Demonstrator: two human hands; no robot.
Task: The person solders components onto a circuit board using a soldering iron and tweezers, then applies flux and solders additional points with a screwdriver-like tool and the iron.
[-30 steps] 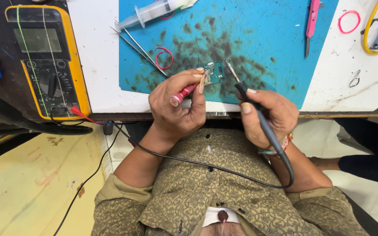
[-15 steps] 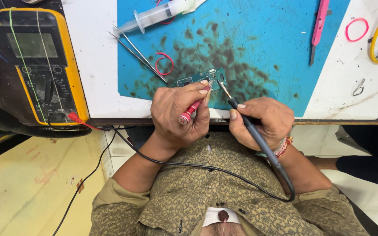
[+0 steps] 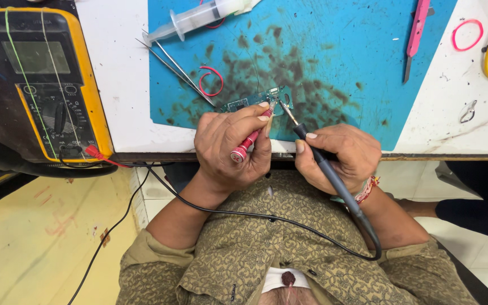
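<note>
A red probe [image 3: 248,142] is gripped by the left hand [image 3: 227,149], a black probe [image 3: 323,164] by the right hand [image 3: 340,155], tips touched to a circuit board [image 3: 255,101] on the blue-matted surface [image 3: 334,51].

Your left hand [image 3: 230,149] closes its grip around a red probe [image 3: 249,141], its tip down on the small green board [image 3: 255,101] lying on the blue mat [image 3: 323,45]. Your right hand [image 3: 340,158] pinches a black probe [image 3: 320,161] like a pen, its metal tip touching the same board just beside the red one. The black lead [image 3: 266,217] loops across your chest. On the bench [image 3: 120,85], a yellow meter [image 3: 49,85] sits to the left, well apart from the board. Tweezers [image 3: 173,68] and a red ring [image 3: 210,82] lie near the board's left end; a syringe [image 3: 199,17] lies above them. A pink knife [image 3: 416,34] rests at the mat's right edge.
</note>
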